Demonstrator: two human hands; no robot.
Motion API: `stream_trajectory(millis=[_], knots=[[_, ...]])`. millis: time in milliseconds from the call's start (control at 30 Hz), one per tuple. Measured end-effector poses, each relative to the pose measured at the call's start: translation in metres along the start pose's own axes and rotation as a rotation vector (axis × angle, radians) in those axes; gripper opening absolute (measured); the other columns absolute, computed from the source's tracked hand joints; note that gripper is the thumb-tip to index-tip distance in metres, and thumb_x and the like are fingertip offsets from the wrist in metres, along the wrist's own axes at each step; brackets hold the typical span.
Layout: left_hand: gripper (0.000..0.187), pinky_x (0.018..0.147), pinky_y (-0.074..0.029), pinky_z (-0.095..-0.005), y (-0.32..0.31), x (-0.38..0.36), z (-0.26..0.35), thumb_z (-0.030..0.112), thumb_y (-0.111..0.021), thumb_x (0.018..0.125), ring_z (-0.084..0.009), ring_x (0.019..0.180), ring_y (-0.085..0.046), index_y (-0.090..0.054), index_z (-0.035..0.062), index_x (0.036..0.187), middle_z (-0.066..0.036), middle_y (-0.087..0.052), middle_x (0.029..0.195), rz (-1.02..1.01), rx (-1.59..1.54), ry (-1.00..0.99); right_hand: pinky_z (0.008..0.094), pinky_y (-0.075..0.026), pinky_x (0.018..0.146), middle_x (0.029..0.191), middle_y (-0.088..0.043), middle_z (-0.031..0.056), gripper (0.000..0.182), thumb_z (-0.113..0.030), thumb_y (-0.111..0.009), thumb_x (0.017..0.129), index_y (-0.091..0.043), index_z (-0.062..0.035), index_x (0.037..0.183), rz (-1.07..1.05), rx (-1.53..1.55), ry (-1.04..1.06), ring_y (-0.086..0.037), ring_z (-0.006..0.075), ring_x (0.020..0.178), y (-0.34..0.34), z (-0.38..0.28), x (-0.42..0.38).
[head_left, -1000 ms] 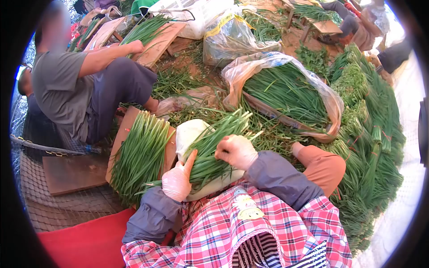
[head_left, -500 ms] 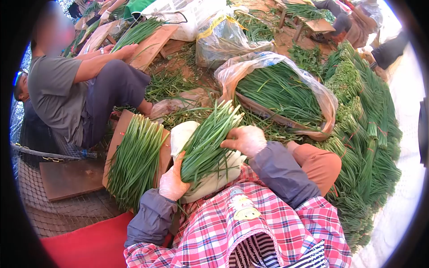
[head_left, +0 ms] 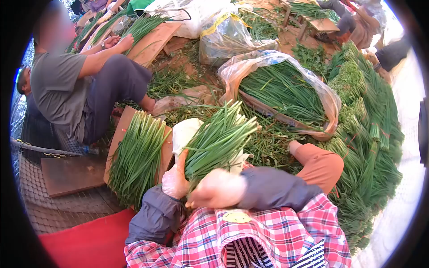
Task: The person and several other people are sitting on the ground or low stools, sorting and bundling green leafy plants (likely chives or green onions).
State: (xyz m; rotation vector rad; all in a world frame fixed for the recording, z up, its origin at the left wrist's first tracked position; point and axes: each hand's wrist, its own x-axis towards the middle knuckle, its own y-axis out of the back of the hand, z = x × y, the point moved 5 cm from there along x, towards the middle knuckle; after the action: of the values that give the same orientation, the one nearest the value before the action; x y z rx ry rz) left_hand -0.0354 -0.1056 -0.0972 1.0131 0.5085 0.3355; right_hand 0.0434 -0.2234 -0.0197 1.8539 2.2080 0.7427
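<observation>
While the bunch of chives [head_left: 219,140] lies across the person's lap on a white sack [head_left: 184,130], the left hand [head_left: 175,178] cups its lower end, thumb raised along the stalks and fingers curled beneath. The right hand [head_left: 217,190], blurred, covers the same end, fingers closed together around the stalks. Just left of the bunch, more chives lie on a wooden board [head_left: 123,127]. Beyond the bunch, a plastic bag [head_left: 330,100] holds loose chives. Left of the board sits a co-worker [head_left: 67,89].
</observation>
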Motion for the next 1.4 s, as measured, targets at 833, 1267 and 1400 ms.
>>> stream_trajectory(millis=[833,1267,1400], knots=[[0.076,0.07,-0.048,-0.0437,0.006,-0.004,-0.023,0.011,-0.068,0.06,-0.0396,0.082,-0.059,-0.036,0.0112,0.129,-0.023,-0.06,0.092,-0.06,-0.01,-0.036,0.0404,-0.05,0.066,0.076,-0.056,0.0065,0.022,-0.022,-0.047,0.088,-0.061,-0.007,0.081,1.133,0.78,0.292,-0.055,0.0164,0.068,0.188,0.01,-0.166],[0.08,0.058,-0.045,-0.0434,0.013,-0.037,-0.006,0.002,-0.066,0.056,-0.0336,0.068,-0.058,-0.037,0.0108,0.13,-0.014,-0.055,0.083,0.111,0.289,-0.105,0.0228,-0.039,0.044,0.067,-0.06,0.0029,0.04,-0.034,-0.066,0.076,-0.059,0.0002,0.095,0.611,0.661,-0.94,-0.049,0.0083,0.049,0.047,0.162,-0.079],[0.083,0.058,-0.045,-0.0436,0.012,-0.037,-0.006,0.002,-0.065,0.056,-0.0333,0.066,-0.058,-0.036,0.0133,0.133,-0.014,-0.055,0.082,0.053,0.262,-0.098,0.0249,-0.04,0.044,0.066,-0.061,0.0034,0.034,-0.032,-0.065,0.077,-0.06,-0.0005,0.089,0.643,0.637,-1.04,-0.049,0.0101,0.047,0.037,0.182,-0.08]])
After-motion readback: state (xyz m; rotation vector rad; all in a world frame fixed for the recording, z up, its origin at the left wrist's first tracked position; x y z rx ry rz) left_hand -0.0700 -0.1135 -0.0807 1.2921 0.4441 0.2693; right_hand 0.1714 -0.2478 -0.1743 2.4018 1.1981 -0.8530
